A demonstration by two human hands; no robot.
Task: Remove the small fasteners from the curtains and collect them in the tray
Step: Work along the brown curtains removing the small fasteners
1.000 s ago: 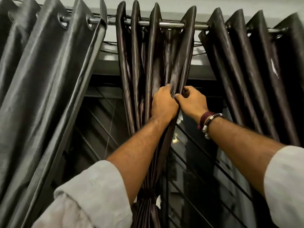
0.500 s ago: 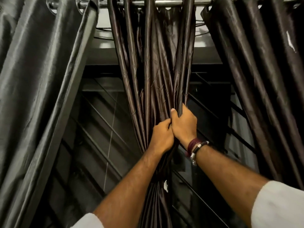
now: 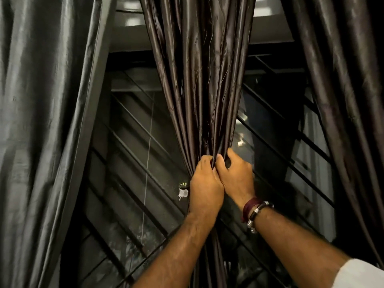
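At centre, left hand (image 3: pixel 204 183) and right hand (image 3: pixel 235 175) touching, fingers (image 3: pixel 229 153) curled round gathered middle curtain (image 3: pixel 199 90) folds

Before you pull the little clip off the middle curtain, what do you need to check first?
1. Left hand grips the gathered middle curtain: ok.
2. Right hand grips the same folds, beside the left: ok.
3. Fastener in sight: not ok, none shows between the fingers.
4. Tray in view to drop it in: not ok, no tray shows.
5. Side curtains, the left curtain and the right curtain, hang apart from the hands: ok.
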